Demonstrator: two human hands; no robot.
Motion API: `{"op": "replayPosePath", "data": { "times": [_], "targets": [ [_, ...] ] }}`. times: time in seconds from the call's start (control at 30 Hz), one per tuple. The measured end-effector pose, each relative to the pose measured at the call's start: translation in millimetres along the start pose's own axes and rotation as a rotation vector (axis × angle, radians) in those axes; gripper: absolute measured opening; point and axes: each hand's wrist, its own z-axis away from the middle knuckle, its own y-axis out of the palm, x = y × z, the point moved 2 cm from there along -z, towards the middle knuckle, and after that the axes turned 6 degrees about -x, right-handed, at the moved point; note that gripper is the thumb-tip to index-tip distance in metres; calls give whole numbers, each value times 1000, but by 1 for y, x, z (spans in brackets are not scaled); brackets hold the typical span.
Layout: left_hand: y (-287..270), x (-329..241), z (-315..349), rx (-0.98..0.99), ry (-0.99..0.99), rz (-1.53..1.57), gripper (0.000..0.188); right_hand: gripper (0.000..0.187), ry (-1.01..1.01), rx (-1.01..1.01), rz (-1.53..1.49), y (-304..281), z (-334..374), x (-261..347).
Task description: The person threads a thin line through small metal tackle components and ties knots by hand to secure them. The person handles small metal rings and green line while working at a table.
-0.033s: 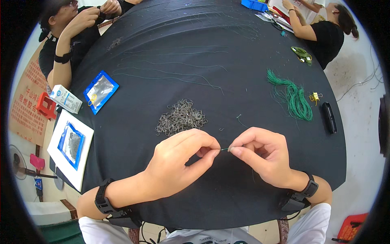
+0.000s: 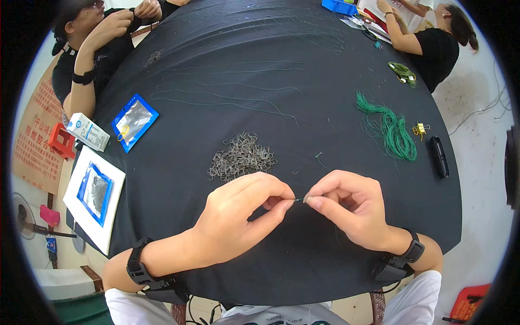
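Observation:
In a pinch of thumb and forefinger, my left hand holds one end of a short, taut bit of green fishing line. Close by on the right, my right hand pinches the other end, so the fingertips are only a small gap apart. Whether a hook sits inside the left fingertips is hidden. Just beyond my left hand lies a heap of grey metal fish hooks. A single loose hook and a short knotted piece of green line rest beyond the gap between my hands.
A bundle of green line lies to the right, near a yellow binder clip and a black case. Blue-edged pouches, a small carton and a white board are at left. Other people sit across the black-covered table.

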Motion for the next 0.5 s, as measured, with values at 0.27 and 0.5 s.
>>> {"op": "replayPosePath", "data": {
  "times": [0.27, 0.5],
  "targets": [
    [2, 0, 2, -8, 29, 14, 14, 3, -37, 42, 83, 1, 1, 0],
    [0, 5, 1, -2, 58, 11, 14, 2, -76, 52, 127, 5, -3, -4]
  ]
}}
